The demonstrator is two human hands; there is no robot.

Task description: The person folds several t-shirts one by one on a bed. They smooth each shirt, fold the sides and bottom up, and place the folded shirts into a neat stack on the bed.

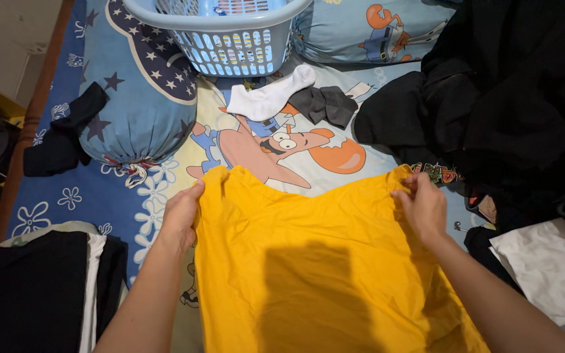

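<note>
My fingers were closed tight: my left hand [179,216] pinched one top corner of the yellow shirt [308,261], and my right hand [423,206] pinched the other. The shirt lay flat on the cartoon bedsheet [132,202] right in front of me. Past it lay a white sock [269,97], a gray sock [325,104] and a blue laundry basket [230,39]. Black clothes [511,111] were piled on my right.

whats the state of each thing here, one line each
yellow shirt: spread flat, held at both top corners
left hand: grip shut on shirt corner
right hand: grip shut on shirt corner
laundry basket: upright
white sock: loose, unpaired
grey sock: crumpled
black clothes pile: unfolded
stack at left: folded
</note>
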